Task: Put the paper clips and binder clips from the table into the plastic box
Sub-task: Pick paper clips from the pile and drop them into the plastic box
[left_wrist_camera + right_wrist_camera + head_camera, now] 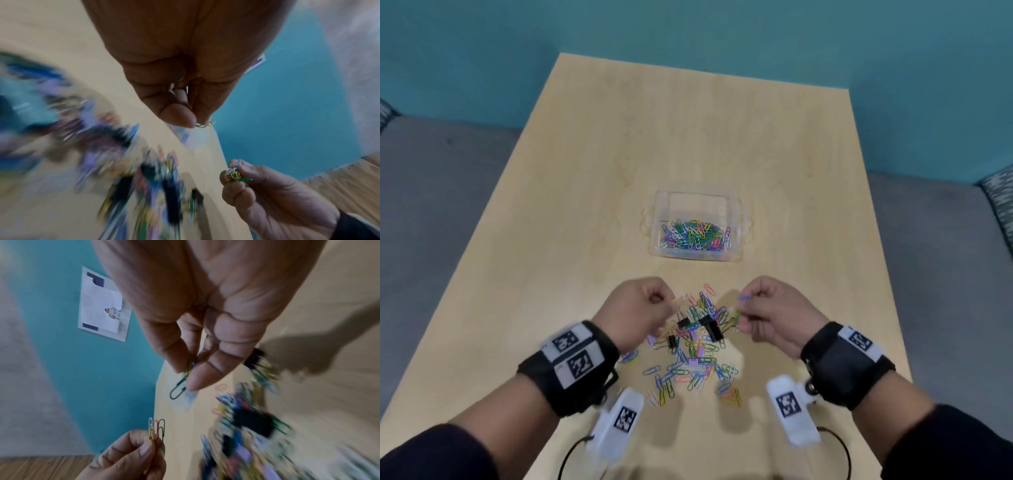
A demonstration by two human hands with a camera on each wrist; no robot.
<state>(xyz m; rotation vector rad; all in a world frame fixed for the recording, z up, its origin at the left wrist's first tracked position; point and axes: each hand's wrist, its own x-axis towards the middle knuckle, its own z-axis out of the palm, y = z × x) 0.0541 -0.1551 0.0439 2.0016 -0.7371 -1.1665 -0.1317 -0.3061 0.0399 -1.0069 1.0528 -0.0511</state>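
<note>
Left hand (637, 306): fingers curled, pinching a few paper clips (156, 430). Right hand (774, 310): curled likewise, pinching a green clip (180, 386) with others. Both hover knuckles-up over the loose pile (695, 346) of paper and binder clips on the table (585, 205). Plastic box (697, 202), partly filled, sits just beyond.

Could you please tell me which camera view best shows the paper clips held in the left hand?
The right wrist view: the left hand pinches its paper clips sharp against the wall. Head view blurs them; left wrist shows only their tips.
</note>
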